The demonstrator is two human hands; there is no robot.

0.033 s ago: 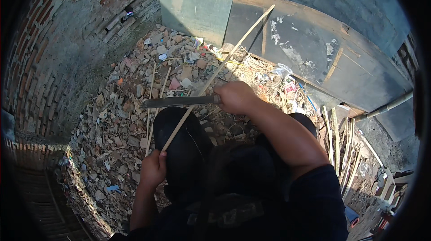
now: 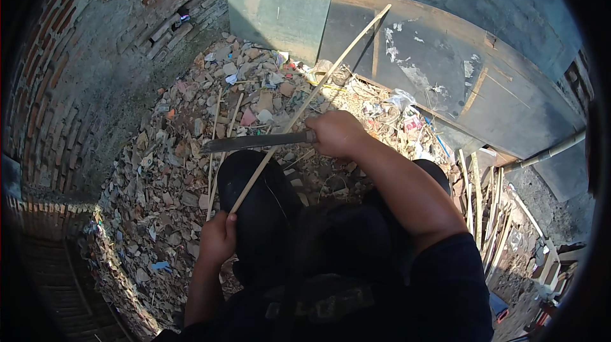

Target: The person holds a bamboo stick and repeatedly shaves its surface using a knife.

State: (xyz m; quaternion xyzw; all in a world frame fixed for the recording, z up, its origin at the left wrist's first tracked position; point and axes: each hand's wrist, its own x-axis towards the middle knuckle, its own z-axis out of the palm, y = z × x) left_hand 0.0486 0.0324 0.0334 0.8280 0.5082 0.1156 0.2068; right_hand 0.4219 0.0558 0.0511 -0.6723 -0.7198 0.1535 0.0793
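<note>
Near knees (image 2: 237, 172): LH (image 2: 217, 239) clasps stick (image 2: 307, 107), RH (image 2: 338, 134) knife (image 2: 248, 143).

No text can be read here — no labels, signs or numbers.

Mid blocked, gap on L

Long pale stick (image 2: 310, 98) runs diag. from L hand (image 2: 218, 238) twd dark boards (image 2: 439, 62) at far edge of rubble ground (image 2: 165, 205). Blade (image 2: 258, 142) in R hand (image 2: 337, 134) crosses it, barring the mid. L knee (image 2: 254, 179) sits below. Two thin sticks (image 2: 216, 116) also obstruct, just L. Room to pass: btwn these & brick wall (image 2: 95, 68), L edge. Near R edge, stick bundle (image 2: 494, 208) in way.
</note>
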